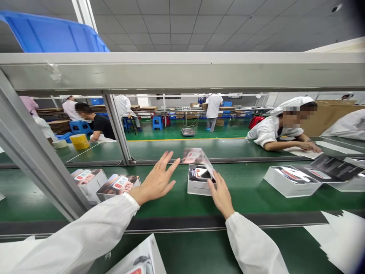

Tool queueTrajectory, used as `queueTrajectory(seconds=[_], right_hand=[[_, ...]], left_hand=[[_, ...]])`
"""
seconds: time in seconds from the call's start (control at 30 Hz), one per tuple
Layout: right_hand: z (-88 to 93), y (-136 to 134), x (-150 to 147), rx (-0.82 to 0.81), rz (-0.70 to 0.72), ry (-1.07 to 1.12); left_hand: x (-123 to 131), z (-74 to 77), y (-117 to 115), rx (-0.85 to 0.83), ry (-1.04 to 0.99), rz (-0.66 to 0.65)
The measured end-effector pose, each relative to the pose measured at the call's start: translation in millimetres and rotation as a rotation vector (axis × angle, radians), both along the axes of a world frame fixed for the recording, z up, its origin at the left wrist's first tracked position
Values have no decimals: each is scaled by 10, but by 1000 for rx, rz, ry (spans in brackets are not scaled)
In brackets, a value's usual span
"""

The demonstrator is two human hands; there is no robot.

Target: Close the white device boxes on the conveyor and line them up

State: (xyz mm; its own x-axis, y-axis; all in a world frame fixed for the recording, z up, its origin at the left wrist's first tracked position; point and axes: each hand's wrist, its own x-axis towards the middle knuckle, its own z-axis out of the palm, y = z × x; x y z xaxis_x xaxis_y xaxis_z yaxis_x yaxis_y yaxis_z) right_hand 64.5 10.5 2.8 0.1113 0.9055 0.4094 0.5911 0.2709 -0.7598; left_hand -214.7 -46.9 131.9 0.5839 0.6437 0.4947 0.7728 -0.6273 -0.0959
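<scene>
In the middle of the green conveyor belt stands an open white box [198, 188] with a device in a dark tray showing inside. Its printed lid [209, 164] is raised, tilted and blurred. My right hand [221, 193] is at the right side of this box, thumb and fingers closed on the lid's lower right edge. To the left, my left hand [155, 179] hovers with fingers spread and nothing in it. Just behind its wrist sits a closed printed box [118, 185], partly covered by my sleeve. Another closed box [89, 182] is next to that one.
Open boxes [293, 182] stand on the belt at right. White sheets [339, 239] and a large printed box [139, 258] lie nearer me. A metal post [116, 129] and crossbeam [182, 72] frame the station. A co-worker [285, 125] leans over the far table; yellow tape [80, 141] sits left.
</scene>
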Motion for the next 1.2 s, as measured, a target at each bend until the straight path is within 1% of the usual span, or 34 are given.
queueTrajectory(seconds=[0.07, 0.13, 0.23, 0.3, 0.37, 0.43, 0.47, 0.53, 0.6, 0.67, 0.7, 0.83, 0.93, 1.1, 1.2], right_hand=[[-2, -68, -55, -24, 17, -146], [-8, -94, -112, -56, 3, -220], [-19, -78, -180, -27, -7, -237], [-32, -57, -198, 22, 14, -205], [-48, -39, -184, 77, 21, -143], [-63, -23, -140, 101, -44, -87], [-68, -14, -112, 100, -97, -77], [-66, 3, -57, 92, -188, -99], [-52, 12, -21, 87, -216, -138], [-31, 10, -14, 78, -206, -148], [-20, 5, -17, 69, -200, -145], [11, -20, -38, 6, -198, -131], [17, -26, -31, -38, -188, -96], [-21, -7, 13, -34, -174, -34], [-64, 15, 36, -33, -139, 60]], left_hand=[[95, -86, 42, 70, 0, -29], [165, -151, 83, 56, 14, -47], [188, -240, 157, 4, -34, -17], [154, -319, 218, -50, -119, 39], [101, -417, 281, -183, -247, 124], [52, -523, 329, -369, -349, 184], [36, -573, 342, -457, -371, 184], [26, -656, 345, -583, -361, 125], [39, -704, 327, -648, -341, 22], [58, -715, 310, -676, -352, -43], [62, -711, 307, -684, -367, -50], [37, -669, 325, -708, -453, -6], [13, -646, 339, -692, -477, 8], [21, -638, 328, -661, -499, 6], [37, -624, 318, -630, -525, 10]])
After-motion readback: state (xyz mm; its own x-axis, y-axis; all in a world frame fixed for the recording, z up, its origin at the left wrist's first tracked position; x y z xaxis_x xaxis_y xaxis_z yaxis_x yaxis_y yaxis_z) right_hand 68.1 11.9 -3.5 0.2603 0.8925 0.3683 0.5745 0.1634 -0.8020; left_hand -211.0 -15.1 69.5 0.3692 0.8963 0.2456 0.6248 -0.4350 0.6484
